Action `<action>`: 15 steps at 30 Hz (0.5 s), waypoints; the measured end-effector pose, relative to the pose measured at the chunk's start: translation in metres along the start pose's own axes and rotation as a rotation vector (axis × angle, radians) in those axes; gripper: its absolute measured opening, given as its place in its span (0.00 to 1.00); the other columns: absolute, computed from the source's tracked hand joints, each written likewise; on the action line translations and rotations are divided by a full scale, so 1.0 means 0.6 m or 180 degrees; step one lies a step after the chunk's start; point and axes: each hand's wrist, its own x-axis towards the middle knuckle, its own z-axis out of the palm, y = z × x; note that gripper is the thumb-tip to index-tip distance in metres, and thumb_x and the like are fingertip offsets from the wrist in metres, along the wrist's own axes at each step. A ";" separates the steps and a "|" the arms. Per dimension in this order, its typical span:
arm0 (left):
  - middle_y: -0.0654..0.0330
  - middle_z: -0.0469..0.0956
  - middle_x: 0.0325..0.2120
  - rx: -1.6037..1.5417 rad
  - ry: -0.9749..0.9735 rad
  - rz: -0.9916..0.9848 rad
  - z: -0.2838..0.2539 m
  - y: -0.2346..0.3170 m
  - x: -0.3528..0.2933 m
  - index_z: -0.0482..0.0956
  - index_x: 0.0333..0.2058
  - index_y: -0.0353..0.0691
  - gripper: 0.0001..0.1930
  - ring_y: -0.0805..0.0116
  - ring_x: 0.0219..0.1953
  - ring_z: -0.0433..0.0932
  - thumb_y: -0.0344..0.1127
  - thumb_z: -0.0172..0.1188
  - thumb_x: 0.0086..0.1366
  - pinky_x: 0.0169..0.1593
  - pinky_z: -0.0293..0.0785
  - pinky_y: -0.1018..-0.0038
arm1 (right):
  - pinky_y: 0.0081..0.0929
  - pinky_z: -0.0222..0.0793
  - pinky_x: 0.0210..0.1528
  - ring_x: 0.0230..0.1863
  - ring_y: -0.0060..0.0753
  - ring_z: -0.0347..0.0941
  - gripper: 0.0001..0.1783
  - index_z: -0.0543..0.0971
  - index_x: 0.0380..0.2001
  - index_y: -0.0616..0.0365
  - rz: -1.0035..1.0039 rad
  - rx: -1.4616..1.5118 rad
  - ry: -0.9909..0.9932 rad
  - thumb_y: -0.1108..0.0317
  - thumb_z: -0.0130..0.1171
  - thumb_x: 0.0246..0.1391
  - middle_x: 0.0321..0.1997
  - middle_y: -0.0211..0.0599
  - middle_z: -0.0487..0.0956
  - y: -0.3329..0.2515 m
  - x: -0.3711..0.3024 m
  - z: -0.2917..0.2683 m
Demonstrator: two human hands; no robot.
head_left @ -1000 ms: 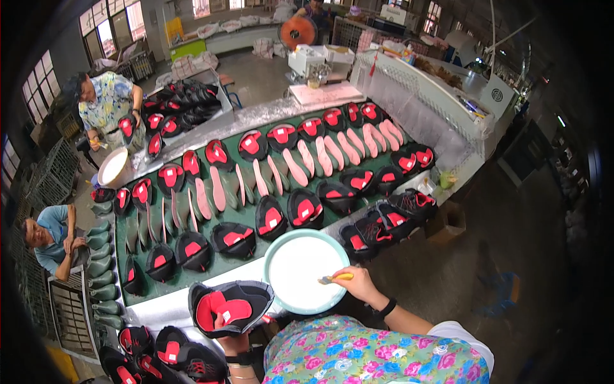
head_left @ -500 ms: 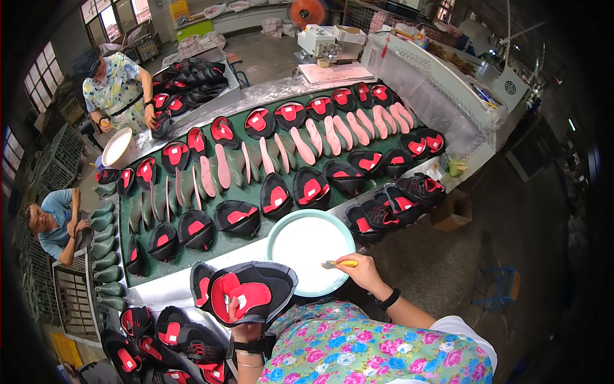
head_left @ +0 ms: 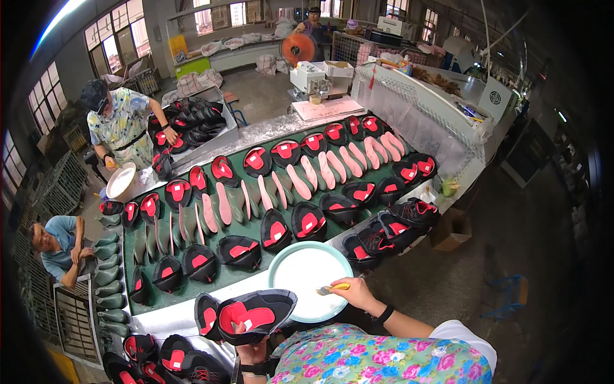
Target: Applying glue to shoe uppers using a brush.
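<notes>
My left hand (head_left: 252, 351) grips a black shoe upper (head_left: 276, 306) with a red lining, its thumb inside the opening. A second black-and-red upper (head_left: 206, 315) sits against its left side; whether the same hand holds it I cannot tell. In my right hand (head_left: 359, 296) is a brush (head_left: 343, 286) with a yellow handle. Its bristle end is over the white liquid (head_left: 307, 275) in a round pale-teal basin (head_left: 310, 244); contact with the surface is unclear. The basin stands at the near edge of the green conveyor belt (head_left: 185, 297).
Rows of black-and-red uppers (head_left: 309, 221), pink insoles (head_left: 298, 182) and green shoe lasts (head_left: 251, 195) cover the belt. More uppers (head_left: 185, 358) lie lower left, others (head_left: 390, 230) right of the basin. Two people (head_left: 121, 118) (head_left: 61, 246) are on the left; one farther back.
The view has tilted upward, bringing a person behind the orange fan into sight. The co-worker at upper left now reaches to the pile of uppers. My hands keep hold of the upper and brush.
</notes>
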 end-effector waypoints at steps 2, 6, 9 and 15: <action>0.56 0.81 0.31 -0.0129 -0.0439 -0.0258 -0.002 0.009 0.005 0.73 0.41 0.39 0.17 0.60 0.27 0.81 0.46 0.48 0.62 0.26 0.80 0.67 | 0.23 0.74 0.35 0.31 0.29 0.80 0.13 0.82 0.34 0.60 0.0017 0.0025 0.0007 0.65 0.67 0.45 0.31 0.42 0.82 -0.003 0.001 -0.001; 0.58 0.81 0.30 -0.0368 -0.0177 -0.0114 0.042 0.019 -0.012 0.73 0.40 0.40 0.17 0.61 0.25 0.81 0.47 0.48 0.63 0.24 0.78 0.71 | 0.23 0.74 0.35 0.32 0.30 0.80 0.13 0.82 0.34 0.60 -0.0044 -0.0101 0.0008 0.65 0.67 0.45 0.31 0.42 0.82 0.008 0.004 0.001; 0.57 0.80 0.33 -0.0248 -0.0334 -0.0141 0.050 0.024 -0.015 0.73 0.42 0.40 0.17 0.61 0.30 0.81 0.46 0.48 0.62 0.31 0.78 0.70 | 0.24 0.74 0.36 0.33 0.30 0.80 0.13 0.82 0.34 0.60 -0.0081 -0.0048 0.0019 0.65 0.66 0.45 0.32 0.42 0.82 0.010 0.007 0.002; 0.55 0.79 0.37 0.0136 -0.0177 0.0076 0.037 0.024 -0.007 0.72 0.45 0.37 0.19 0.60 0.39 0.78 0.44 0.49 0.60 0.46 0.74 0.65 | 0.23 0.74 0.37 0.33 0.30 0.80 0.13 0.82 0.34 0.60 -0.0029 -0.0015 0.0025 0.65 0.67 0.45 0.32 0.42 0.82 0.004 0.010 0.005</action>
